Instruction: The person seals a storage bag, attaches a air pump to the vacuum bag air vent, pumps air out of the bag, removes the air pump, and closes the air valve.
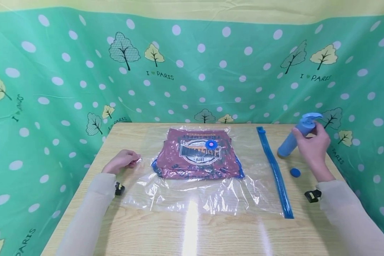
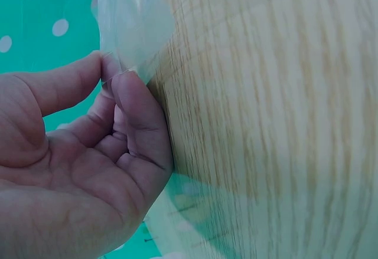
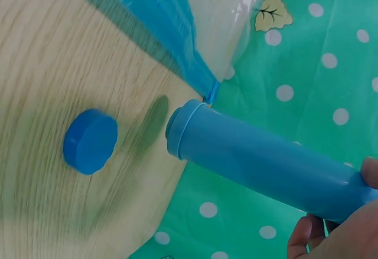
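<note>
A clear vacuum storage bag (image 1: pixel 192 193) lies flat across the table, with a folded maroon garment (image 1: pixel 172 163) inside. A round blue valve (image 1: pixel 211 144) sits on the bag over the garment. At the bag's left edge my left hand (image 1: pixel 123 159) pinches the plastic film (image 2: pixel 133 35) between thumb and finger. My right hand (image 1: pixel 315 145) grips a blue hand pump (image 1: pixel 289 144) near its handle end, beyond the zip strip. The pump is tilted, its lower end close over the table. A round blue cap (image 3: pixel 90 141) lies on the wood nearby.
Along the bag's right side runs a blue zip strip (image 1: pixel 276 172). The wooden table (image 1: pixel 147 231) is bordered at the back and sides by a green polka-dot cloth (image 1: pixel 192 81). Bare wood shows in front of the bag.
</note>
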`<state>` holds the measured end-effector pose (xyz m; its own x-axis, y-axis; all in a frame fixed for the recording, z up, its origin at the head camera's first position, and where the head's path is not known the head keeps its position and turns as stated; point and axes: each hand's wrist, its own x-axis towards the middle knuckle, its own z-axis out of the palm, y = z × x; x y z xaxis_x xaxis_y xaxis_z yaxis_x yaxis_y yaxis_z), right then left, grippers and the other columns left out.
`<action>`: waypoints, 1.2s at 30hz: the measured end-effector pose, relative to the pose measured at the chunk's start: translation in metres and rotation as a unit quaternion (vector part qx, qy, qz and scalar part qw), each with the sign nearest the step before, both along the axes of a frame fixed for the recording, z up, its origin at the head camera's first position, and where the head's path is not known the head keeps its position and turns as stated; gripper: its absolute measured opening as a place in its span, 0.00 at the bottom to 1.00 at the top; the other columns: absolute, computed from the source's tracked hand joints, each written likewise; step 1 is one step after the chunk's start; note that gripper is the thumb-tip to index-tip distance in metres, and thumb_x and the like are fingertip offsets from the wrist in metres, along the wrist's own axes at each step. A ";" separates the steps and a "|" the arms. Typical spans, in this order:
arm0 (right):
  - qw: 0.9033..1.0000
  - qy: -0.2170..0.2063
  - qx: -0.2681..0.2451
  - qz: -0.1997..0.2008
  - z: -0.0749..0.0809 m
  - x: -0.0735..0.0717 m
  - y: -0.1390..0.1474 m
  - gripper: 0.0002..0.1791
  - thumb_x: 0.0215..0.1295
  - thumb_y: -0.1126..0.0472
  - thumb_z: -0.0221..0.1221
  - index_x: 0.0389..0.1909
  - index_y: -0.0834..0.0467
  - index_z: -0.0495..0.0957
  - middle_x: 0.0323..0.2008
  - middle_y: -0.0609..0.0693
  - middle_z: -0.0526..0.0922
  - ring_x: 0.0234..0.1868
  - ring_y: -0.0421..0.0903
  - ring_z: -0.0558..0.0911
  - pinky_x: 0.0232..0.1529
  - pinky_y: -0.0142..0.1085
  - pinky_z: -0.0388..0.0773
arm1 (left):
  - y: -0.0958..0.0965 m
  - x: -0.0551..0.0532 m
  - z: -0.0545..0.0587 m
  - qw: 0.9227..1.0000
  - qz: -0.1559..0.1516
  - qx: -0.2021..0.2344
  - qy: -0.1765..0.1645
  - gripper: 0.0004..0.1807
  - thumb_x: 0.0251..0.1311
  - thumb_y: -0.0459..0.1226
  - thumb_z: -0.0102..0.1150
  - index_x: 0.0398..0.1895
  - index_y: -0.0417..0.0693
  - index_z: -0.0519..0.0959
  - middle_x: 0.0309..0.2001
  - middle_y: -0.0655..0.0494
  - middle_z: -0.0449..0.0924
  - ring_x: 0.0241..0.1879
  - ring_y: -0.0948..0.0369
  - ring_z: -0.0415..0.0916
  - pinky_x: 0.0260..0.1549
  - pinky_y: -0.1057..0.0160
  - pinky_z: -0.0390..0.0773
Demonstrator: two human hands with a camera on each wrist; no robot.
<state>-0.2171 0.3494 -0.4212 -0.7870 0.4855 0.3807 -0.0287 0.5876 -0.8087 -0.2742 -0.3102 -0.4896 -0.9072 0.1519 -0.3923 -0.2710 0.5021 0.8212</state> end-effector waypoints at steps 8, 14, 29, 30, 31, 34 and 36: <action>1.000 -0.019 0.003 -0.022 -0.001 -0.001 0.011 0.33 0.73 0.48 0.66 0.70 0.61 0.73 0.59 0.53 0.79 0.57 0.44 0.77 0.46 0.25 0.73 | 0.000 -0.002 -0.002 1.000 -0.001 -0.014 0.005 0.15 0.79 0.35 0.52 0.30 0.40 0.76 0.28 0.56 0.72 0.30 0.63 0.69 0.31 0.69 0.77; 0.999 -0.038 -0.011 -0.030 -0.006 -0.003 0.021 0.35 0.73 0.46 0.65 0.74 0.59 0.70 0.64 0.56 0.77 0.65 0.50 0.76 0.58 0.32 0.74 | 0.000 -0.001 -0.002 1.000 0.001 -0.018 0.001 0.14 0.79 0.35 0.53 0.31 0.40 0.77 0.29 0.56 0.73 0.30 0.63 0.70 0.31 0.69 0.78; 0.996 -0.081 -0.011 -0.030 -0.003 -0.003 0.027 0.44 0.72 0.41 0.63 0.79 0.59 0.61 0.70 0.61 0.72 0.70 0.58 0.70 0.71 0.53 0.66 | 0.001 0.000 0.001 1.000 -0.002 -0.013 0.013 0.14 0.80 0.35 0.52 0.31 0.39 0.76 0.28 0.56 0.72 0.29 0.63 0.68 0.30 0.69 0.74; 0.996 -0.084 -0.012 -0.031 -0.003 -0.003 0.028 0.45 0.72 0.41 0.63 0.80 0.59 0.60 0.70 0.61 0.71 0.71 0.58 0.70 0.72 0.53 0.66 | 0.001 0.000 0.001 1.000 -0.003 -0.014 0.013 0.14 0.80 0.35 0.52 0.31 0.39 0.76 0.27 0.57 0.72 0.29 0.63 0.68 0.29 0.69 0.74; 0.996 -0.086 -0.014 -0.032 -0.004 -0.003 0.028 0.45 0.71 0.40 0.63 0.80 0.58 0.60 0.70 0.61 0.71 0.71 0.58 0.70 0.72 0.53 0.66 | 0.001 0.000 0.001 1.000 -0.003 -0.014 0.013 0.14 0.80 0.35 0.52 0.31 0.39 0.76 0.27 0.56 0.72 0.29 0.63 0.68 0.29 0.69 0.74; 0.995 -0.093 -0.017 -0.038 -0.005 -0.003 0.029 0.45 0.71 0.40 0.63 0.80 0.58 0.59 0.71 0.60 0.70 0.71 0.57 0.70 0.72 0.53 0.66 | 0.001 0.000 0.001 1.000 -0.003 -0.014 0.011 0.14 0.79 0.35 0.52 0.31 0.39 0.76 0.27 0.56 0.72 0.29 0.63 0.68 0.29 0.69 0.74; 0.994 -0.096 -0.019 -0.039 -0.005 -0.003 0.030 0.46 0.71 0.39 0.63 0.80 0.58 0.59 0.71 0.60 0.70 0.72 0.57 0.69 0.73 0.53 0.66 | 0.001 0.000 0.002 1.000 -0.002 -0.012 0.010 0.15 0.79 0.34 0.52 0.31 0.39 0.76 0.27 0.56 0.72 0.29 0.63 0.68 0.29 0.69 0.74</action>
<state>-0.2200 0.3791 -0.4264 -0.8030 0.5588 0.2072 0.1722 0.5503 -0.8170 -0.2742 -0.3094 -0.4880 -0.9143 0.1467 -0.3774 -0.2522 0.5229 0.8142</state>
